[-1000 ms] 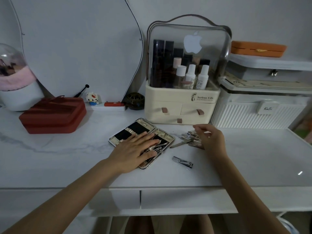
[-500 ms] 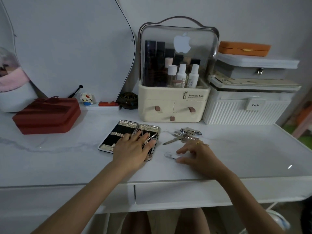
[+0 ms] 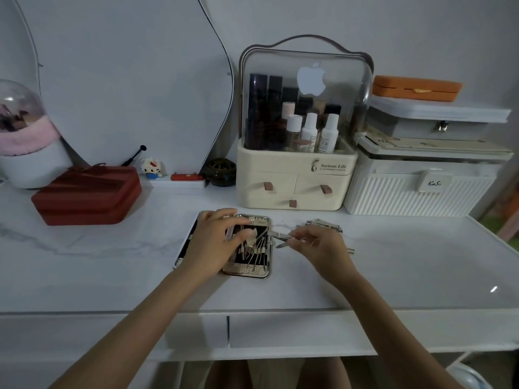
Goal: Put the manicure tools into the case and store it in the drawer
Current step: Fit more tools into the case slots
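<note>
Reaching in from the near edge of the bench (image 3: 393, 276), both forearms angle toward the open manicure case (image 3: 248, 272). The left hand (image 3: 216, 242) lies across the case, fingers loosely spread over thin metal tools (image 3: 257, 252) slotted in its right half. Just beside it, the right hand (image 3: 323, 245) pinches a slim metal tool (image 3: 282, 235) whose tip touches the case's rim. More loose tools (image 3: 327, 224) lie behind. Farther back, a cream organizer (image 3: 295, 178) holds bottles under a clear lid.
</note>
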